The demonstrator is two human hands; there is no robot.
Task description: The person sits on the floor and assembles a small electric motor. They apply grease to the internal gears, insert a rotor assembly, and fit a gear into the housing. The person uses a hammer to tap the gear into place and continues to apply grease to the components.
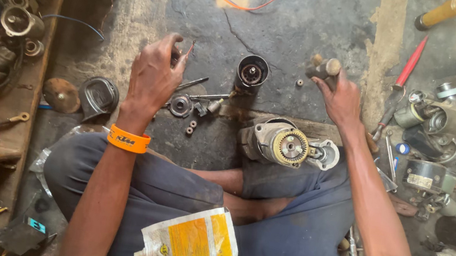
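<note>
i read this as mid-strip of a starter motor (285, 144), which lies on the floor (307, 18) just beyond my crossed legs. my left hand (154, 75) pinches a small thin part, too tiny to identify. my right hand (339, 97) is closed round a wooden handle (324, 67); its head is hidden. next needs careful placement beside the open housing (251, 74).

- Motor (288, 144) lies near, before the crossed legs.
- Cylinder (251, 74) stands farther, left of the right hand (339, 97).
- Washers (190, 127) lie right of the left hand (153, 75).
- Pouch (190, 242) rests on the lap.
</note>
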